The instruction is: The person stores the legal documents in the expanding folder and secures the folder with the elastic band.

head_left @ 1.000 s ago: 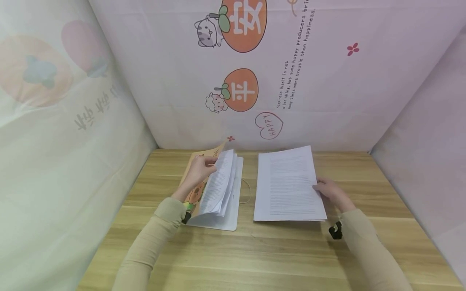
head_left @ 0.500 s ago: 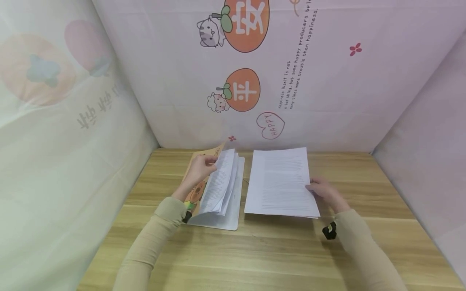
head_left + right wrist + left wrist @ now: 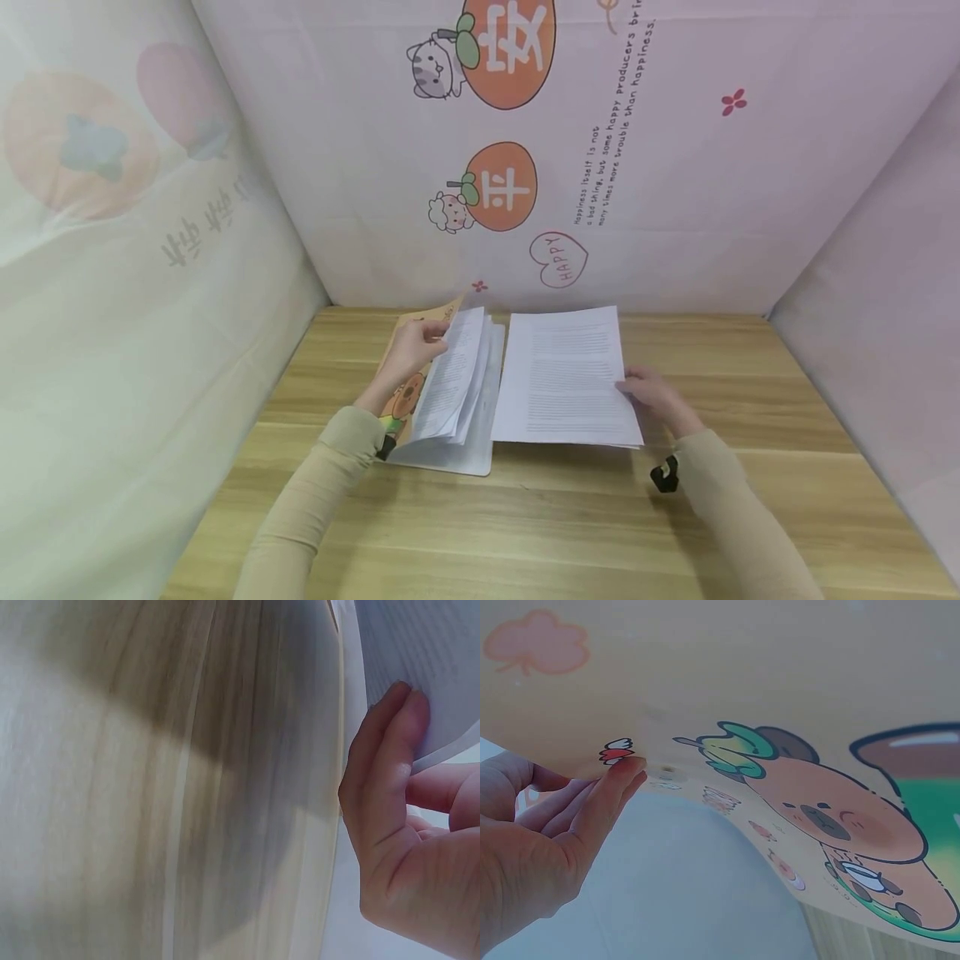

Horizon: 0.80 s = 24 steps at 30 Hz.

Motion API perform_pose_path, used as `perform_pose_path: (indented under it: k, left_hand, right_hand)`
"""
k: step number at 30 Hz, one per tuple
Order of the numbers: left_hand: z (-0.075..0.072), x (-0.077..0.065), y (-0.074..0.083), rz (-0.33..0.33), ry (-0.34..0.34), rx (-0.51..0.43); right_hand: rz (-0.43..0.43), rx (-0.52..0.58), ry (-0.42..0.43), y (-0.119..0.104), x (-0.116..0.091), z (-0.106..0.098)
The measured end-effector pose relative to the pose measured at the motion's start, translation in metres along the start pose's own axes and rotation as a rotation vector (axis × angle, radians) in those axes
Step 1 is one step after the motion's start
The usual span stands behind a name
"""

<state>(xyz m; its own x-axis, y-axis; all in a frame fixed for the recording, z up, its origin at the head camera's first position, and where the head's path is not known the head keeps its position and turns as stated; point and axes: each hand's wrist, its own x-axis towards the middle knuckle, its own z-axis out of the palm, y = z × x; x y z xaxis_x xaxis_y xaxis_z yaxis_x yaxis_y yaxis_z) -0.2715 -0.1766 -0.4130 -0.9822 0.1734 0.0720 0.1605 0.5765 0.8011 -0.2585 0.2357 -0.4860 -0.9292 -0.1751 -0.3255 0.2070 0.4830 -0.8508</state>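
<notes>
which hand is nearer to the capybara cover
Left. The left hand pinches the capybara cover at its lifted edge; the right hand is farther right, holding the printed sheets by their right edge.

Wall (image 3: 675, 208): "HAPPY" (in a heart (image 3: 558, 260)); "平", "安" on fruits (image 3: 504, 187).

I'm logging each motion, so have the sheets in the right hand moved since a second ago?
Yes. Against the HAPPY heart print in the head view, the sheets have shifted left, toward the folder.
</notes>
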Motion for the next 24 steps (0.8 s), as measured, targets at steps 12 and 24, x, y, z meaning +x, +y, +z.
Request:
perform_pose_path:
  k: [12,24]
  left_hand:
    - [0.0,0.0,-0.003,0.002,0.002,-0.002]
    - [0.0,0.002,-0.005,-0.001,0.003,-0.004]
  right_hand:
    - [-0.004,-0.119,0.003,-0.006,0.005,0.012]
    - [-0.002,-0.095,-0.006,-0.012,0.011,0.026]
